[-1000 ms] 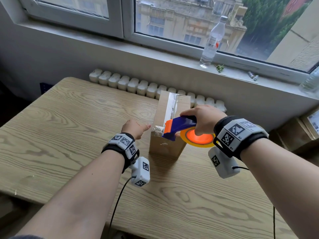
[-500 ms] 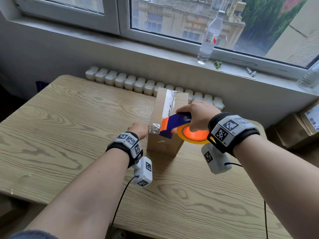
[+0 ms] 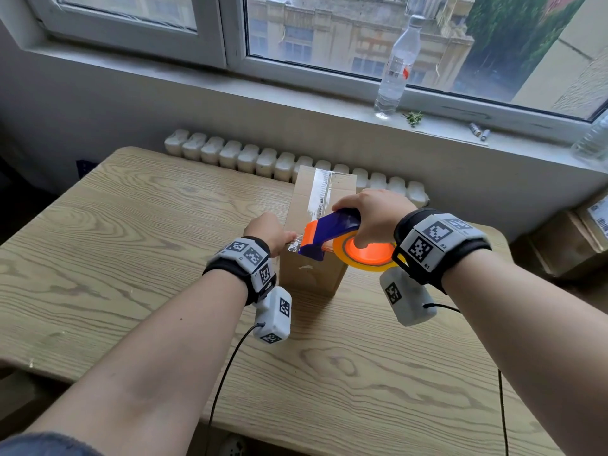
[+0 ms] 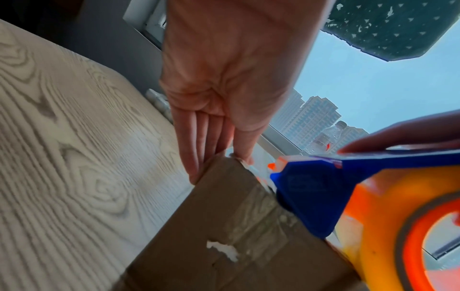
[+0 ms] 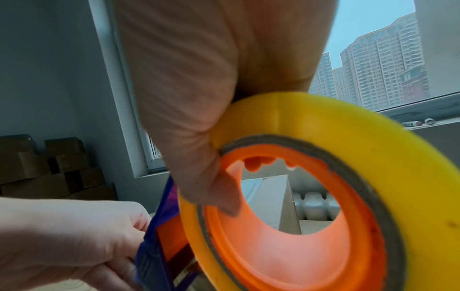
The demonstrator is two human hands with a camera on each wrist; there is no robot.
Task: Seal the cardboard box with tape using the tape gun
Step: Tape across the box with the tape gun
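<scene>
- Right hand (image 3: 373,218) is wrapped around the blue-and-orange plastic tape gun (image 3: 329,233), thumb hooked into the orange core of its yellow tape roll (image 5: 323,177), nose at the near top edge of the box.
- Left hand (image 3: 268,230) lies against the near left corner of the box with straight fingers (image 4: 199,141); the thumb seems to press the loose end of the clear tape (image 3: 292,246) at that edge, though I cannot tell whether it pinches it.
- Tall brown cardboard box (image 3: 312,274) stands at frame centre on the pale wood-grain table (image 3: 131,258), directly beyond both hands; its long top runs away from the person toward the white radiator (image 3: 230,153).
- A shiny tape strip (image 3: 319,192) lies along the top seam; judging by this, the coming move is to pull the gun down over the near face and cut, and the right hand is the better placed.
- Small white tear (image 4: 224,251) marks the near face.
</scene>
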